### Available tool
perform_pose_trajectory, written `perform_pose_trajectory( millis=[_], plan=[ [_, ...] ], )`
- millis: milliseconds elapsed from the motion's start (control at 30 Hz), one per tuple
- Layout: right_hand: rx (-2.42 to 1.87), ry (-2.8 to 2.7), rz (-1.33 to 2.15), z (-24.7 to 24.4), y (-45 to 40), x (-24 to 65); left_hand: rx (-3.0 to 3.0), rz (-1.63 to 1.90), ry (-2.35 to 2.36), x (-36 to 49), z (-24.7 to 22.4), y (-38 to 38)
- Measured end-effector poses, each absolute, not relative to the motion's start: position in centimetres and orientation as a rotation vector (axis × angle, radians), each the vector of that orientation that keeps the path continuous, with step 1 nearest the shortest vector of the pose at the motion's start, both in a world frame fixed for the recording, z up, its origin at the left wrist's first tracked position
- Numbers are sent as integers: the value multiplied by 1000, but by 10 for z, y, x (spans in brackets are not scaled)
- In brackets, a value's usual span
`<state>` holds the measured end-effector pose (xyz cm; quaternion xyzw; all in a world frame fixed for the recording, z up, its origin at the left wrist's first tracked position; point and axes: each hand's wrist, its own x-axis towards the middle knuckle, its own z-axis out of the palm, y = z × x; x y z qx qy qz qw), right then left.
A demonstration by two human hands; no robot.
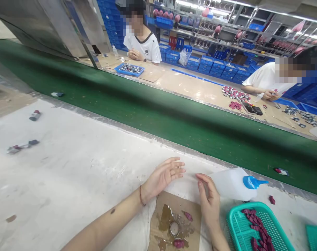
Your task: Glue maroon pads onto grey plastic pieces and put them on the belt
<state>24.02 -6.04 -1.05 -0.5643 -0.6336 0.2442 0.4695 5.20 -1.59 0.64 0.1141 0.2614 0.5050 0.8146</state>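
Two bare hands low on the white worktable (69,167); left hand (163,176) spread wide, palm up, holding nothing; right hand (209,200) loosely open, fingers extended, also holding nothing, just beside a clear squeeze bottle (230,184) lying on its side with blue nozzle (252,182) pointing right; below both, a glue-stained cardboard square (174,223); at right, a teal basket (242,226) of dark red pieces (255,219); beyond, a green conveyor belt (174,118).
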Motion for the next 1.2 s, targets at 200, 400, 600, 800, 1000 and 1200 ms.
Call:
perform_pose_trajectory(
  millis=[200, 400, 600, 800, 1000, 1200],
  plan=[
    [-1260, -1591, 950, 5, -39, 206, -213, 1095, 445, 44, 2, -12],
    [-1206, -1626, 976, 1, -33, 189, -313, 1141, 456, 42, 7, -11],
    [-1216, -1585, 951, -4, -34, 189, -338, 1130, 483, 44, 6, -11],
    [-1234, -1520, 976, -4, -34, 186, -299, 1111, 488, 44, 3, -12],
    [-1275, -1524, 966, -3, -33, 188, -240, 1083, 476, 44, -1, -13],
    [-1290, -1576, 972, 0, -30, 192, -196, 1099, 507, 47, 2, -13]
  ],
)
